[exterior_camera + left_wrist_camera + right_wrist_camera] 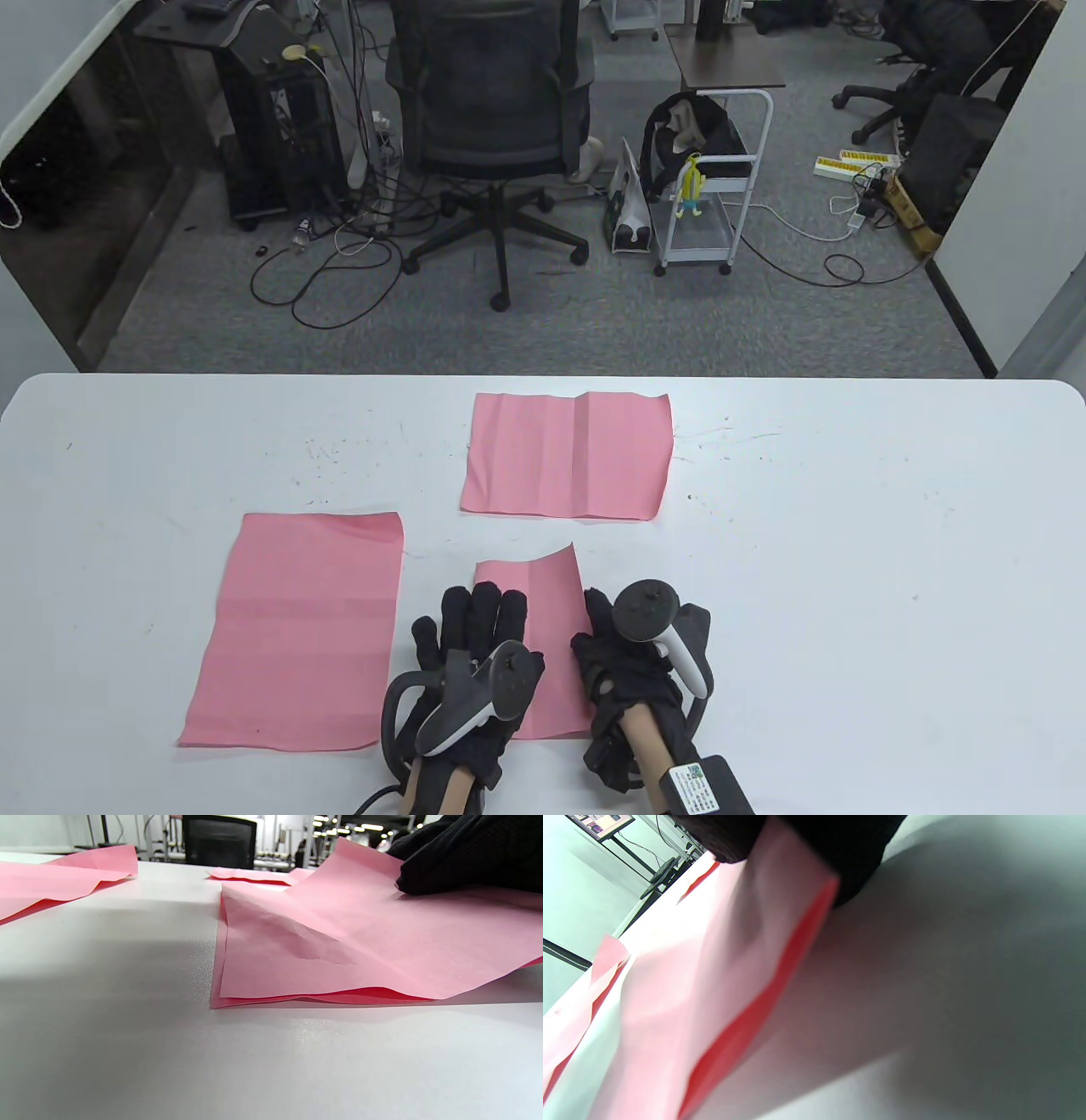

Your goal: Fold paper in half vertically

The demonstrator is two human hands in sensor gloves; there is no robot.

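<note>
A folded pink paper (543, 594) lies on the white table (848, 552) near the front edge, its top right corner slightly lifted. My left hand (475, 628) lies flat on its left part with fingers spread. My right hand (611, 654) rests at its right edge, one finger stretched along that edge. In the left wrist view the paper (360, 950) shows two layers with a small gap at the near edge, and gloved fingers (466, 853) press on the top layer. In the right wrist view gloved fingers (848, 853) press on the paper's edge (712, 963).
A larger pink sheet (297, 628) lies flat to the left of my hands. Another creased pink sheet (568, 467) lies farther back in the middle. An office chair (496, 127) and a white cart (713, 195) stand on the floor beyond the table.
</note>
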